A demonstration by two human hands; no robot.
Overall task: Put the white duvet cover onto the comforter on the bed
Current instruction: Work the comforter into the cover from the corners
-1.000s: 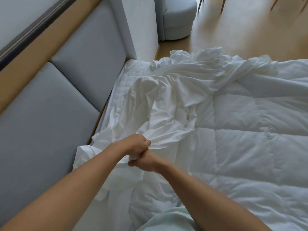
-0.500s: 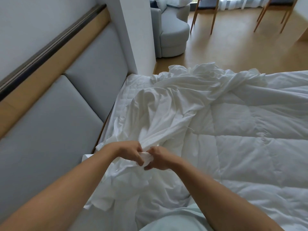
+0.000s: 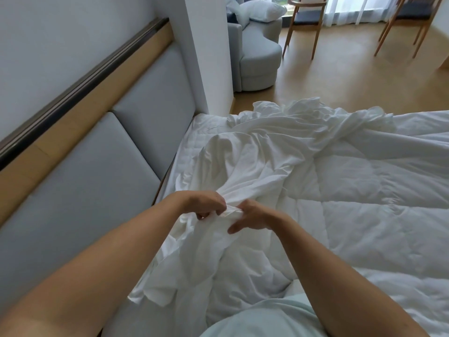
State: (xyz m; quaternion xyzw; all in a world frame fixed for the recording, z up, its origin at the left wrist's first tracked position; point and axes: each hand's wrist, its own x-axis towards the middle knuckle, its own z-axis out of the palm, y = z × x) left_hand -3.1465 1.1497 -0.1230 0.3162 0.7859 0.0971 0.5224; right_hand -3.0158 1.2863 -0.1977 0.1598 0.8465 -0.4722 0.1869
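The white duvet cover (image 3: 255, 161) lies crumpled across the left part of the bed, bunched toward the far edge and trailing down near me. The quilted white comforter (image 3: 364, 215) spreads flat over the right part of the bed, partly under the cover. My left hand (image 3: 204, 203) pinches a gathered fold of the cover with curled fingers. My right hand (image 3: 252, 215) grips the same fold right beside it, thumb and fingers curled on the cloth. Both hands hold the fold just above the bed.
A grey padded headboard (image 3: 97, 178) with a wooden rail runs along the left. A white wall column (image 3: 209, 57) stands at the bed's far corner. Beyond it are a grey armchair (image 3: 260, 57) with pillows, wooden chairs (image 3: 303, 25) and wooden floor.
My hands have shifted from stacked one over the other to side by side on the fold. The view has tilted upward, showing more of the room.
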